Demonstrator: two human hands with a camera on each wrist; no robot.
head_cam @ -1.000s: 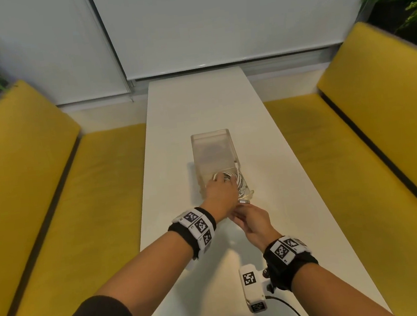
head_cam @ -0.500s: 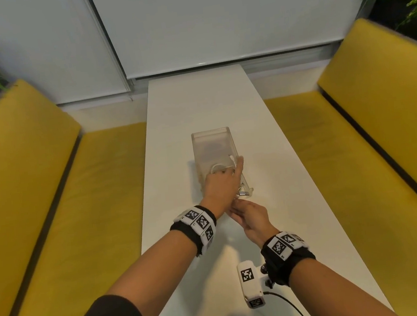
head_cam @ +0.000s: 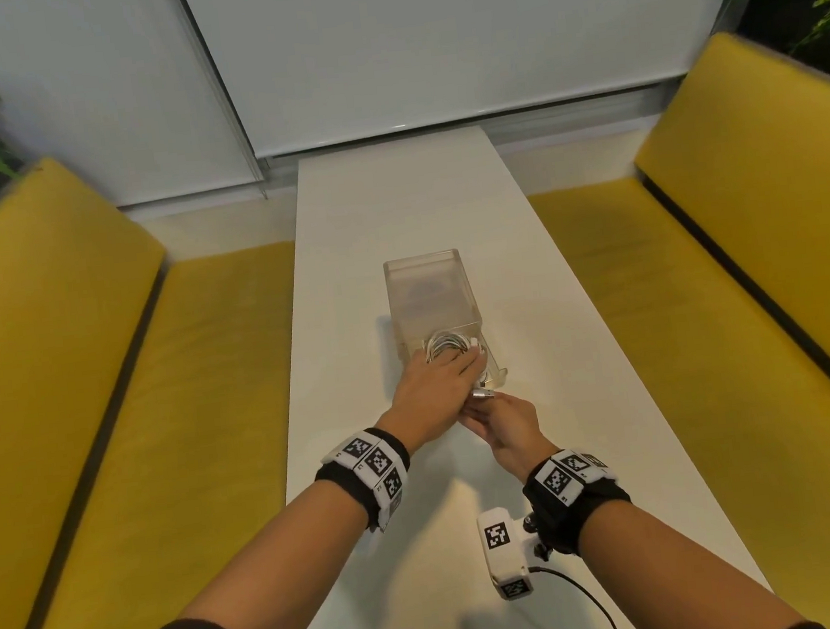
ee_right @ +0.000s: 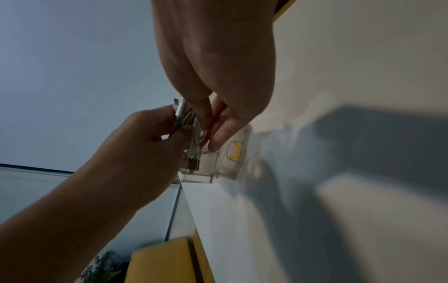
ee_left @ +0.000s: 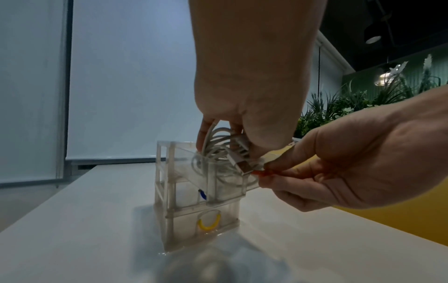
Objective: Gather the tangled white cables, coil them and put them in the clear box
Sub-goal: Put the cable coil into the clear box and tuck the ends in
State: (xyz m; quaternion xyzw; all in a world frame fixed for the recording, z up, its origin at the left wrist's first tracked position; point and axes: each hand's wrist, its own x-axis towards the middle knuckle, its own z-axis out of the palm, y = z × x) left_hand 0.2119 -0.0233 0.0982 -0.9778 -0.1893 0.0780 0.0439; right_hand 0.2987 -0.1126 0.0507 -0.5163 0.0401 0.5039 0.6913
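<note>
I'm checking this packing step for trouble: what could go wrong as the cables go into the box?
The coil sits partly above the box rim; it may spring out if the left hand lets go. A metal plug juts over the front edge by the right hand and could stay outside or snag.

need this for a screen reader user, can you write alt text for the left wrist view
A left hand holds a bundle of white cables over a pulled-out drawer of a clear box on a white table. The right hand pinches a cable end beside the drawer.
</note>
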